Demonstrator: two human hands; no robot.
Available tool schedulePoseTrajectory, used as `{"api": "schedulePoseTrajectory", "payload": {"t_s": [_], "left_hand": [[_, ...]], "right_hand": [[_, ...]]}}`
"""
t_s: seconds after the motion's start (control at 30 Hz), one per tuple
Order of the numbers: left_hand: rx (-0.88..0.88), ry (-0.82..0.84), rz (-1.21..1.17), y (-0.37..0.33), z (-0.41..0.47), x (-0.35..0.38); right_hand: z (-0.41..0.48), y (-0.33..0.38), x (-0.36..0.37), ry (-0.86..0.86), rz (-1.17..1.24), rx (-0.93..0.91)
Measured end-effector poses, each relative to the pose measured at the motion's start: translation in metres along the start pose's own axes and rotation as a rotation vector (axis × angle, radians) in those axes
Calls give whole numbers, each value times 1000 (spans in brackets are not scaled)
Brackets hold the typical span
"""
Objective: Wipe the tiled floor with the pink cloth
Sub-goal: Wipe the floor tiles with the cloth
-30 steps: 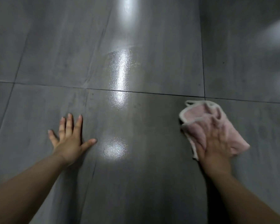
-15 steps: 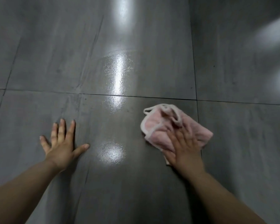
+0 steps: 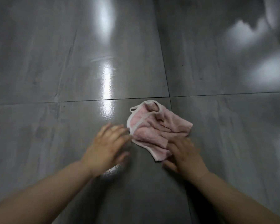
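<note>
The crumpled pink cloth (image 3: 153, 128) lies on the grey tiled floor (image 3: 71, 70), just below a grout line and next to a tile corner. My right hand (image 3: 185, 156) is at the cloth's near right corner, which sits between its thumb and fingers. My left hand (image 3: 106, 145) is blurred with motion. Its fingers are spread, and the fingertips reach the cloth's left edge without holding anything.
Wet, glossy streaks (image 3: 106, 88) run up the tile beyond the cloth and reflect a ceiling light. Grout lines (image 3: 217, 94) cross just above the cloth. Pale blurred reflections (image 3: 242, 34) show at the upper right.
My left hand has lifted from the floor at the left and swung right to the cloth's edge. My right hand has slid back from on top of the cloth to its near corner.
</note>
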State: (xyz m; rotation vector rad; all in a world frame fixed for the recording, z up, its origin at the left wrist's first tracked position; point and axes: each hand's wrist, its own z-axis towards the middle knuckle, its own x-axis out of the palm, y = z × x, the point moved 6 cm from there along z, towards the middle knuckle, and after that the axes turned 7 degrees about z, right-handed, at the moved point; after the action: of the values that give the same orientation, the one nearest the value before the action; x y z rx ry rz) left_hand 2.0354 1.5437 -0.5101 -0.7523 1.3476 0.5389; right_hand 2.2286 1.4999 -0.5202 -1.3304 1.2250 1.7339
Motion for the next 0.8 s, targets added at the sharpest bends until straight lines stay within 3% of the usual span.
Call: {"api": "schedulePoseTrajectory", "payload": {"t_s": [0.1, 0.23, 0.4, 0.47, 0.6, 0.7, 0.8], "left_hand": [[276, 101, 52, -47, 37, 15], [279, 214, 145, -58, 51, 42], [161, 60, 106, -58, 64, 25], [56, 32, -13, -46, 68, 8], [-200, -84, -380, -18, 83, -51], [-280, -193, -417, -3, 116, -104], [-318, -329, -460, 7, 148, -165]], "right_hand": [[-17, 10, 26, 141, -134, 10], [1, 7, 22, -50, -27, 184], [2, -17, -19, -234, 570, 612], [3, -26, -37, -166, 893, 747], [25, -41, -99, -212, 1007, 710], [58, -44, -144, -290, 1016, 637], [92, -41, -199, -503, 1108, 570]]}}
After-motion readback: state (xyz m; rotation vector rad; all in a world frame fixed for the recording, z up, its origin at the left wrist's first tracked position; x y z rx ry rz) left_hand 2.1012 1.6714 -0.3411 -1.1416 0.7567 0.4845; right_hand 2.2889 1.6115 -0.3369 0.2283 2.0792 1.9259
